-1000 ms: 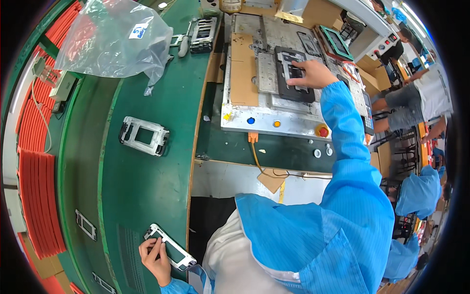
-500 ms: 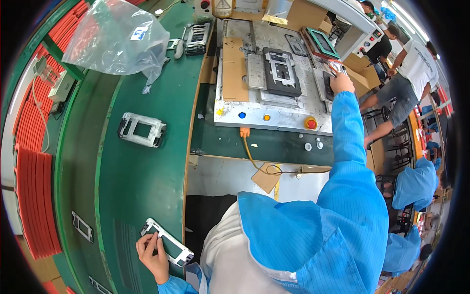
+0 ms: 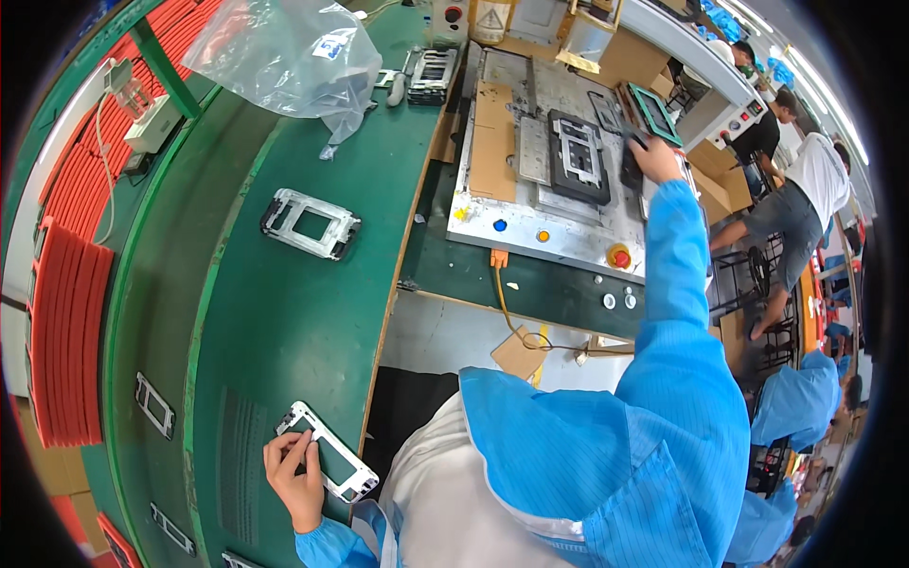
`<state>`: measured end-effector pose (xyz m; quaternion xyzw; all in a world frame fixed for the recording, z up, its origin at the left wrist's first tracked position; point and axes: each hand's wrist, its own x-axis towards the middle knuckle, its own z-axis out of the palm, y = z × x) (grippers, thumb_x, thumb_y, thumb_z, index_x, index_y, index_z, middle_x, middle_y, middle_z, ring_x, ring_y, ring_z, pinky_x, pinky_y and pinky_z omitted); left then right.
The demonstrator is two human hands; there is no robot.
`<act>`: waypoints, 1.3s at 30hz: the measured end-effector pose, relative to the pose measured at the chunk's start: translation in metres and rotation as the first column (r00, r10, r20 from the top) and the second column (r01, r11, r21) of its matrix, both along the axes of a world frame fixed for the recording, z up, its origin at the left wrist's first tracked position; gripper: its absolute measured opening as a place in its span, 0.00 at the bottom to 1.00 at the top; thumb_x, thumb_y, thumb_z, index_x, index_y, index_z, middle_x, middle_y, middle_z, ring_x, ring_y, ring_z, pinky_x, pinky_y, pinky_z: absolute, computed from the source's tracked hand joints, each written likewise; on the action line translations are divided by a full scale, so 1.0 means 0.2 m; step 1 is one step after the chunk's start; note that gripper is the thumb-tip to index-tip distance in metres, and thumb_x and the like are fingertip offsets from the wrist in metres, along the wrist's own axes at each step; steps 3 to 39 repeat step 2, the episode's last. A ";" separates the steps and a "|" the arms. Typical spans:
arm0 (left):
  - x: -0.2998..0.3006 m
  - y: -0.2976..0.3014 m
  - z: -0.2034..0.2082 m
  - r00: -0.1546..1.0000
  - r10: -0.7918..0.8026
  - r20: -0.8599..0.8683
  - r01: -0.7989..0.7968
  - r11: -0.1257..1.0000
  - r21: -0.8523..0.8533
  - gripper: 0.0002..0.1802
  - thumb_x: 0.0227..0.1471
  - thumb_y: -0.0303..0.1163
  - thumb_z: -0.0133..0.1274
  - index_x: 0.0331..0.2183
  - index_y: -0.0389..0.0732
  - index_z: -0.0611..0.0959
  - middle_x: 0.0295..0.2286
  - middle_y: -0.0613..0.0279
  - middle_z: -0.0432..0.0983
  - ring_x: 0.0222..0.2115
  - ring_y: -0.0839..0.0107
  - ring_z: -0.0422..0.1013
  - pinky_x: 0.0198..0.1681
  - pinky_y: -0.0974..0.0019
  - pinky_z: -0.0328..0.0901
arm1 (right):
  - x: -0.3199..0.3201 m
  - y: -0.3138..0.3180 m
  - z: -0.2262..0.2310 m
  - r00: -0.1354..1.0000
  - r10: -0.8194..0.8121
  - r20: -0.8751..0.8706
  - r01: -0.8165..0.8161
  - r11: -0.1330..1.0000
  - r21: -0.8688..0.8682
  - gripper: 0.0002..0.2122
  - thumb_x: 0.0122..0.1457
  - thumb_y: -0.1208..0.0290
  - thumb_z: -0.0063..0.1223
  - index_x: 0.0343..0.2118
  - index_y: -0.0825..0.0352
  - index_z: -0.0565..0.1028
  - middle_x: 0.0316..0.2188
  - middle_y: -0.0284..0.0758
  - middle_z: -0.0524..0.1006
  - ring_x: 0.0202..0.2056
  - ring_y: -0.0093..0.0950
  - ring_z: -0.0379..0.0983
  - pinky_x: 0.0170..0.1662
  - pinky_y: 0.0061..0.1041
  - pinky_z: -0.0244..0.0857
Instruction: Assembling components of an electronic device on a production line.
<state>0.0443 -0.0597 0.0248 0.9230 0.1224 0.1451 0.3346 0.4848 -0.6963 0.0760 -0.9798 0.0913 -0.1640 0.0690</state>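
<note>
My left hand [image 3: 295, 478] is at the near end of the green bench, its fingers gripping the side of a white-and-black phone frame [image 3: 343, 476] with a large rectangular opening. Stretched far forward, my right hand [image 3: 655, 159] holds a dark flat block [image 3: 632, 166] by its edge over the right side of the metal machine bed [image 3: 492, 208]. Its fingertips are partly hidden. Beside that hand, a black fixture [image 3: 557, 180] carries a silvery phone frame [image 3: 580, 154]. Behind it stands a green-rimmed screen frame [image 3: 653, 112].
A small stack of phone frames [image 3: 308, 223] lies mid-bench. Farther off are a clear plastic bag [image 3: 284, 66] and another frame stack [image 3: 432, 78]. Single frames lie on the left channel [image 3: 154, 405], near red trays [image 3: 71, 341]. A red button [image 3: 619, 257] sits on the machine's front. People work at right.
My right hand has moved from an orange-and-silver object near the green-rimmed frame to the dark block, which now looks tilted. My left hand stays on its phone frame. The whole view has shifted.
</note>
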 end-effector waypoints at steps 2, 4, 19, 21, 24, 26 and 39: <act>0.01 0.00 -0.01 1.000 -0.001 -0.016 0.001 1.000 0.002 0.13 0.47 0.18 0.59 0.38 0.34 0.87 0.34 0.58 0.76 0.34 0.64 0.69 0.39 0.63 0.66 | 0.12 0.21 0.05 0.975 -0.045 -0.217 0.041 0.999 -0.021 0.29 0.58 0.43 0.54 0.48 0.68 0.79 0.41 0.54 0.81 0.46 0.50 0.78 0.54 0.39 0.67; 0.01 0.00 -0.01 1.000 -0.001 -0.016 0.001 1.000 0.002 0.13 0.47 0.18 0.59 0.38 0.34 0.87 0.34 0.58 0.76 0.34 0.64 0.69 0.39 0.63 0.66 | 0.12 0.21 0.05 0.975 -0.045 -0.217 0.041 0.999 -0.021 0.29 0.58 0.43 0.54 0.48 0.68 0.79 0.41 0.54 0.81 0.46 0.50 0.78 0.54 0.39 0.67; 0.01 0.00 -0.01 1.000 -0.001 -0.016 0.001 1.000 0.002 0.13 0.47 0.18 0.59 0.38 0.34 0.87 0.34 0.58 0.76 0.34 0.64 0.69 0.39 0.63 0.66 | 0.12 0.21 0.05 0.975 -0.045 -0.217 0.041 0.999 -0.021 0.29 0.58 0.43 0.54 0.48 0.68 0.79 0.41 0.54 0.81 0.46 0.50 0.78 0.54 0.39 0.67; 0.01 0.00 -0.01 1.000 -0.001 -0.016 0.001 1.000 0.002 0.13 0.47 0.18 0.59 0.38 0.34 0.87 0.34 0.58 0.76 0.34 0.64 0.69 0.39 0.63 0.66 | 0.12 0.21 0.05 0.975 -0.045 -0.217 0.041 0.999 -0.021 0.29 0.58 0.43 0.54 0.48 0.68 0.79 0.41 0.54 0.81 0.46 0.50 0.78 0.54 0.39 0.67; 0.01 0.00 -0.01 1.000 -0.001 -0.016 0.001 1.000 0.002 0.13 0.47 0.18 0.59 0.38 0.34 0.87 0.34 0.58 0.76 0.34 0.64 0.69 0.39 0.63 0.66 | 0.12 0.21 0.05 0.975 -0.045 -0.217 0.041 0.999 -0.021 0.29 0.58 0.43 0.54 0.48 0.68 0.79 0.41 0.54 0.81 0.46 0.50 0.78 0.54 0.39 0.67; 0.01 0.00 -0.01 1.000 -0.001 -0.016 0.001 1.000 0.002 0.13 0.47 0.18 0.59 0.38 0.34 0.87 0.34 0.58 0.76 0.34 0.64 0.69 0.39 0.63 0.66 | 0.12 0.21 0.05 0.975 -0.045 -0.217 0.041 0.999 -0.021 0.29 0.58 0.43 0.54 0.48 0.68 0.79 0.41 0.54 0.81 0.46 0.50 0.78 0.54 0.39 0.67; 0.01 0.00 -0.01 1.000 -0.001 -0.016 0.001 1.000 0.002 0.13 0.47 0.18 0.59 0.38 0.34 0.87 0.34 0.58 0.76 0.34 0.64 0.69 0.39 0.63 0.66 | 0.12 0.21 0.05 0.975 -0.045 -0.217 0.041 0.999 -0.021 0.29 0.58 0.43 0.54 0.48 0.68 0.79 0.41 0.54 0.81 0.46 0.50 0.78 0.54 0.39 0.67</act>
